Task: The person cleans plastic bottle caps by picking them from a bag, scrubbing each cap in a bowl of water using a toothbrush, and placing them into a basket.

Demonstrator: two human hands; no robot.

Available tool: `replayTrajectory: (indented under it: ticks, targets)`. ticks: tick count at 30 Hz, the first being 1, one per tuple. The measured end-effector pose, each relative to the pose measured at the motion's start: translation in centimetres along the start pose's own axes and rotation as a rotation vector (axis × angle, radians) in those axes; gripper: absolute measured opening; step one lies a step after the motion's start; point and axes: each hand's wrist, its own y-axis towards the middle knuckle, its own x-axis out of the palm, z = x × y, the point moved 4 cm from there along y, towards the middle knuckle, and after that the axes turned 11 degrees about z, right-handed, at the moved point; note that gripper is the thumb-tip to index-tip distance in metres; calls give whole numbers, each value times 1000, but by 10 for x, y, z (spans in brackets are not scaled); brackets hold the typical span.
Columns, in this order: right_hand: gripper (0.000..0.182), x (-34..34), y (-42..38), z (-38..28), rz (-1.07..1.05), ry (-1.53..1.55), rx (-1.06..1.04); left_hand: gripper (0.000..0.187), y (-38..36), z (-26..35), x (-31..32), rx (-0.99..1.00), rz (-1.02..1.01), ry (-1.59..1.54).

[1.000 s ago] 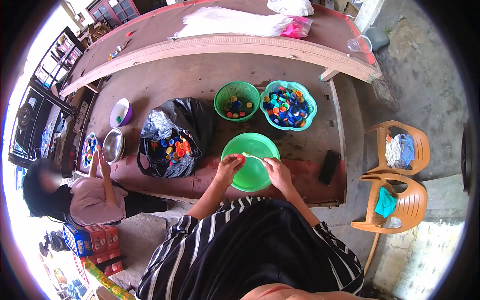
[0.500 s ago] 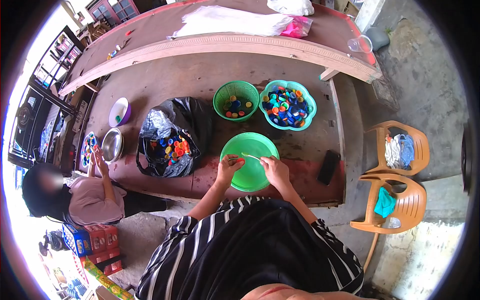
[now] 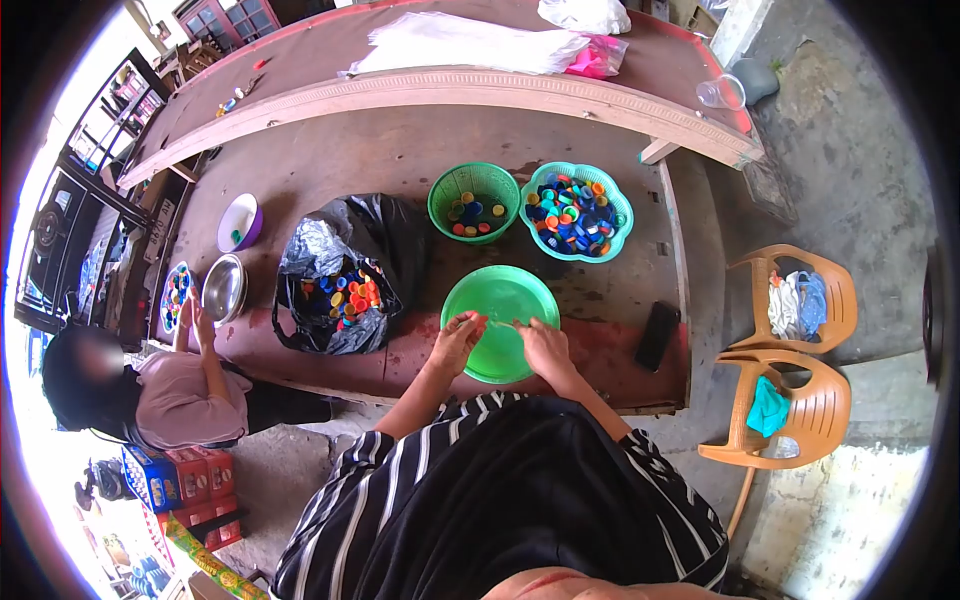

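Observation:
Over the near part of a green basin [image 3: 500, 280], both hands are close together. My left hand [image 3: 457, 342] is closed round a small red-orange bottle cap [image 3: 481, 321], mostly covered by the fingers. In my right hand [image 3: 545, 347] is a thin pale toothbrush-like stick [image 3: 507, 323], its tip pointing left and close to the cap. Beyond the basin stand a green basket [image 3: 436, 205] with a few caps at its bottom and a turquoise basket [image 3: 627, 222] full of mixed caps. Left of the basin, a black plastic bag [image 3: 395, 230] lies open with many caps inside.
A black phone [image 3: 657, 337] lies near the table's right edge. At the left, another person [image 3: 190, 390] works beside a metal bowl [image 3: 239, 290] and a purple-white bowl [image 3: 252, 232]. Orange chairs [image 3: 835, 310] stand right. A raised ledge [image 3: 440, 95] crosses the back.
The pale stick's tip has dropped towards the cap, and my right hand has shifted slightly down. My left fingers have turned a little round the cap. The other person's hands moved slightly.

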Motion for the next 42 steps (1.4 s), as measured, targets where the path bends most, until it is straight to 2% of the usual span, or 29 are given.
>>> replayTrajectory:
  ticks: [3, 6, 9, 12, 15, 18, 21, 24, 27, 30, 36, 39, 42]
  targets:
    - [42, -10, -8, -2, 62, 232, 123, 16, 2, -2, -2, -5, -26, -40]
    - [42, -23, -19, -13, 214, 436, 84, 22, 0, -5, -1, 17, -2, -33]
    - [44, -12, -28, -15, 83, 447, 42, 25, -11, -4, 14, -30, -71, -75]
    - [44, -20, -27, -7, 188, 386, 137, 28, -15, -10, 20, -68, -76, -58]
    - [45, -28, -25, -20, 123, 506, 27, 30, -5, -11, 14, -46, -166, -114]
    - [45, -25, -24, -18, 111, 388, 108, 29, -4, -7, 11, -80, -111, -55]
    - [45, -26, -23, -20, 169, 410, 105, 28, -8, -9, 18, -70, -100, -100]
    - [46, -21, -26, -25, 102, 490, 32, 26, -6, -9, 8, -60, -102, -90]
    - [45, -23, -23, -13, 101, 322, 165, 25, -10, -9, 12, -69, -82, -70]
    - [45, -32, -24, -23, 126, 452, 44, 25, -10, -9, 10, -55, -85, -83]
    - [43, -23, -25, -17, 108, 406, 140, 28, -14, -11, 12, -55, -86, -35]
    - [43, -22, -27, -29, 111, 473, 40, 30, -8, -12, 7, -49, -87, -39]
    - [45, -22, -22, -16, 72, 370, 121, 30, -9, -8, 12, -59, -97, -17]
